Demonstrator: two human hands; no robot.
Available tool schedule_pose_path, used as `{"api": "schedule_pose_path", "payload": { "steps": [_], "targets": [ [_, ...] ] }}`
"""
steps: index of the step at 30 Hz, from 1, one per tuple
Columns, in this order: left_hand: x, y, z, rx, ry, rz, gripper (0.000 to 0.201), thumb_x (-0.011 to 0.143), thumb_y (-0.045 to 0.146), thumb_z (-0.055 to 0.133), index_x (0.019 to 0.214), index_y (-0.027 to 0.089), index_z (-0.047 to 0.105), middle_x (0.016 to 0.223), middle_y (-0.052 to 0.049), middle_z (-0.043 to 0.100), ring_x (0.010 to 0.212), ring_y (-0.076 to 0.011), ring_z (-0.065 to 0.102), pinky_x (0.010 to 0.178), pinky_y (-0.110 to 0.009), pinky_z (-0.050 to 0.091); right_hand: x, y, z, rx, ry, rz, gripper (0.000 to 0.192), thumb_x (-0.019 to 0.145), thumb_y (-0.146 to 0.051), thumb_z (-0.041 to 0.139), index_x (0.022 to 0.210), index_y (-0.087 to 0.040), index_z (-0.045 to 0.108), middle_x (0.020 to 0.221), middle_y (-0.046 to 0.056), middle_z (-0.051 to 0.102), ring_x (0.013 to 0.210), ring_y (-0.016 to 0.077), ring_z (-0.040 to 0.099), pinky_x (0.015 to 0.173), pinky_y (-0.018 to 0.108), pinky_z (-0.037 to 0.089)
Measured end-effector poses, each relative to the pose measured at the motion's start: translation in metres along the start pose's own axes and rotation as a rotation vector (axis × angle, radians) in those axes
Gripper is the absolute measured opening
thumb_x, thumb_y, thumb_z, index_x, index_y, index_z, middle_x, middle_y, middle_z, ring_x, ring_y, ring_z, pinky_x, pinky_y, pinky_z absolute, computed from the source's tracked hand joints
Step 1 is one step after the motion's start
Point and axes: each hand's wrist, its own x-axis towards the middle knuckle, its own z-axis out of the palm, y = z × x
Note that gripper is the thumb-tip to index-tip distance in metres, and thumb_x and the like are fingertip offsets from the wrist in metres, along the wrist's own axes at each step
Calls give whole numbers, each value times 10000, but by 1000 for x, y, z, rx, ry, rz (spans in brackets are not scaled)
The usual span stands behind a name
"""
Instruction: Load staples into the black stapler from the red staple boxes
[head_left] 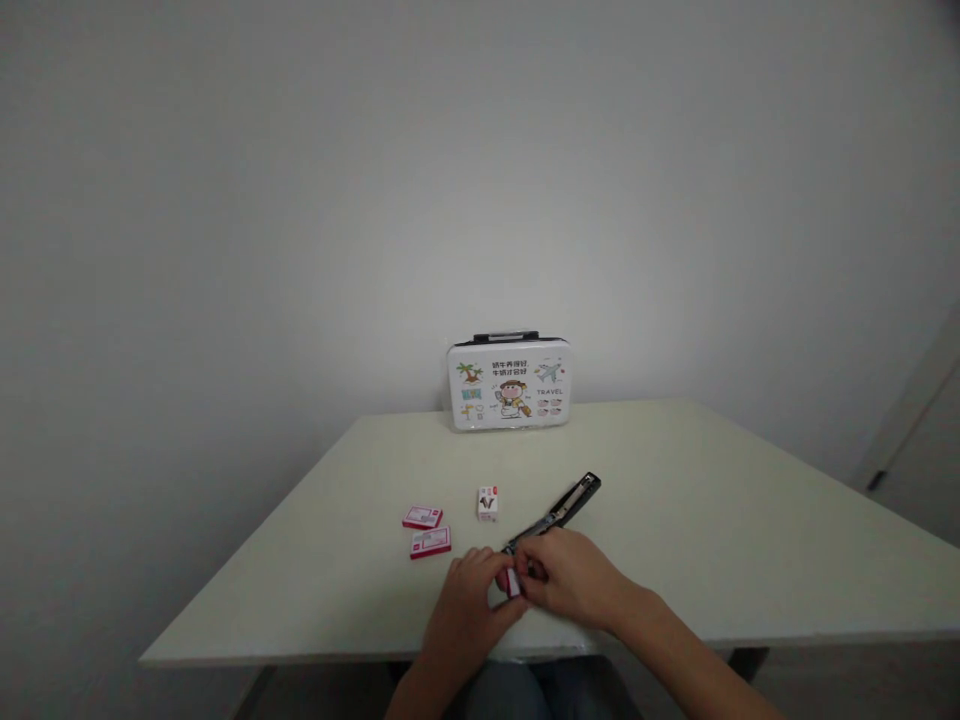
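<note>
A small pink-and-white box (pixel 513 583) is held upright near the table's front edge, between the fingers of my left hand (pixel 469 605). My right hand (pixel 574 580) is closed, its thumb and fingertips pinching at the upper right side of that same box. Just beyond the hands lies a black stapler (pixel 574 500), spread open with its metal inside showing; my fingers cover its near end. To the left, two flat pink-and-white boxes (pixel 430 542) lie close together. A small white box (pixel 487 503) with a dark picture on its front stands between them and the stapler.
A white case (pixel 510 385) with cartoon prints and a black handle stands at the back of the pale table (pixel 675 520), close to the wall. The table's front edge runs just before my lap.
</note>
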Motion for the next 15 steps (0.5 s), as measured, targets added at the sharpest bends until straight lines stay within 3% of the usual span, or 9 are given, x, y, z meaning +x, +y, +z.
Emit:
{"api": "schedule_pose_path", "payload": {
  "steps": [7, 11, 15],
  "targets": [
    [0, 1, 0, -22, 36, -41, 267, 801, 272, 731, 1049, 254, 633, 937, -3, 643, 897, -201, 585, 800, -325, 425, -17, 21, -1, 96, 44, 60, 166, 864, -295, 628, 1002, -262, 714, 832, 3, 701, 764, 178, 615, 637, 260, 304],
    [1, 3, 2, 4, 77, -41, 274, 778, 228, 693, 1040, 248, 619, 921, -7, 634, 877, -207, 584, 822, -343, 435, -33, 43, -4, 120, 38, 184, 388, 784, -320, 716, 1153, -228, 639, 810, 5, 685, 712, 180, 595, 611, 259, 304],
    [0, 5, 1, 21, 80, -24, 308, 758, 203, 675, 1059, 251, 623, 932, -14, 644, 882, -216, 590, 830, -358, 451, -39, 53, 11, 246, 20, 159, 261, 807, -252, 658, 1063, -205, 638, 804, 0, 669, 702, 163, 586, 611, 245, 334]
  ]
}}
